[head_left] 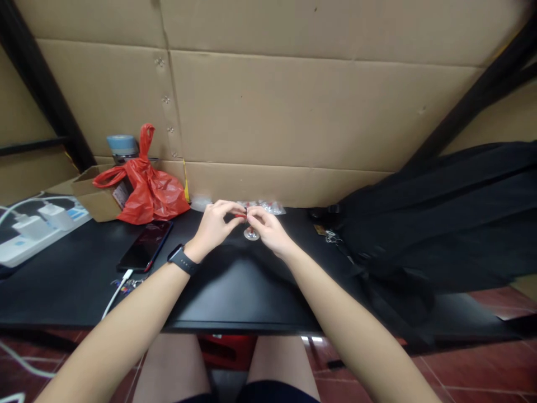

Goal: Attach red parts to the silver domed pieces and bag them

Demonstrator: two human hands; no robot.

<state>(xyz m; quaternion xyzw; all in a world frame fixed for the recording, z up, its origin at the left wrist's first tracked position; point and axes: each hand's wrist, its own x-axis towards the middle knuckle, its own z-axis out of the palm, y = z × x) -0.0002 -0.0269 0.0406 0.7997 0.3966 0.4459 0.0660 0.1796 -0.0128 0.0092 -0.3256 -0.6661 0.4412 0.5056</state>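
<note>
My left hand [220, 224], with a dark watch on the wrist, pinches a small red piece [240, 215] between thumb and fingertips. Right against it, my right hand [268, 228] is closed at the fingertips on something too small and too covered to name. Just below the fingertips is a small clear round dish-like thing [251, 234] with a bit of red in it. Behind the hands, clear plastic bags [268, 207] with small red and pale bits lie along the cardboard wall.
On the left are a red plastic bag [153, 187], a cardboard box [98, 201], a phone [145, 246] on a white cable, and a white power strip [42, 235]. A large black bag or cloth [440, 218] covers the right side of the black table [247, 291]. Metal keys [333, 237] lie beside it.
</note>
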